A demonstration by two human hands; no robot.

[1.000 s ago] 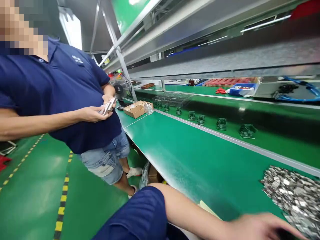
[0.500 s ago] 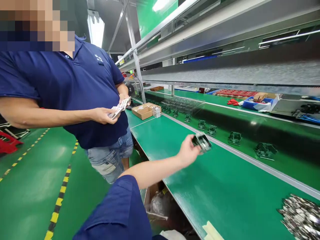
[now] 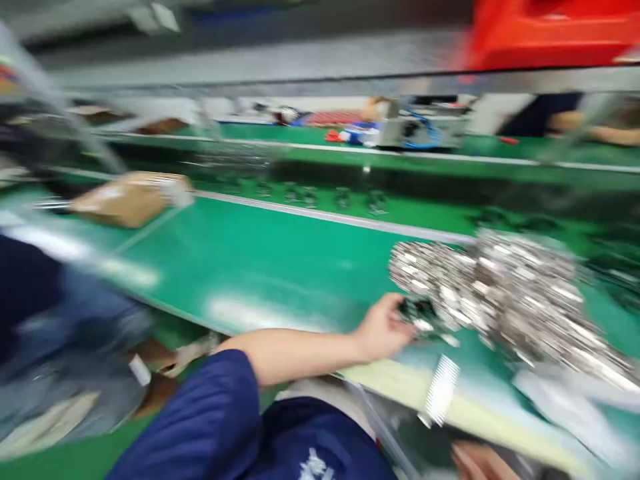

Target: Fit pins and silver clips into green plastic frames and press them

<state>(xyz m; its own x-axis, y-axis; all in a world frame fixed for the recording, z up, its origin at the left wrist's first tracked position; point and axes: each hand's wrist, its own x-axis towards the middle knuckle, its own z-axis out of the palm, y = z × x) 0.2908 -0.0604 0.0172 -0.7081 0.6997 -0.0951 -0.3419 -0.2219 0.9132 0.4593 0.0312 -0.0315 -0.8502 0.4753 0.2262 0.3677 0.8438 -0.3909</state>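
Observation:
My left hand (image 3: 384, 328) is closed on a small dark and silver assembly (image 3: 419, 313), whose details are smeared by motion. It hovers at or just above the green bench, close to the left side of a large heap of shiny metal parts (image 3: 520, 293). Only part of my right hand (image 3: 483, 461) shows, low at the frame's bottom edge; its fingers are blurred. Above that hand, a white striped piece (image 3: 442, 390) lies by the yellowish strip (image 3: 400, 381) along the bench's front edge.
Several dark assemblies (image 3: 343, 197) stand in a row on the green belt behind the pale rail (image 3: 300, 212). A cardboard box (image 3: 133, 200) is at left. A red bin (image 3: 555, 33) sits overhead. At far left is a co-worker's clothing (image 3: 65, 353); across the line, another person's arm (image 3: 615, 133).
The view has swung right. My left hand, still holding the assembly, has moved from beside the belt to the metal heap. My right hand has come into view, and the co-worker has slid leftward.

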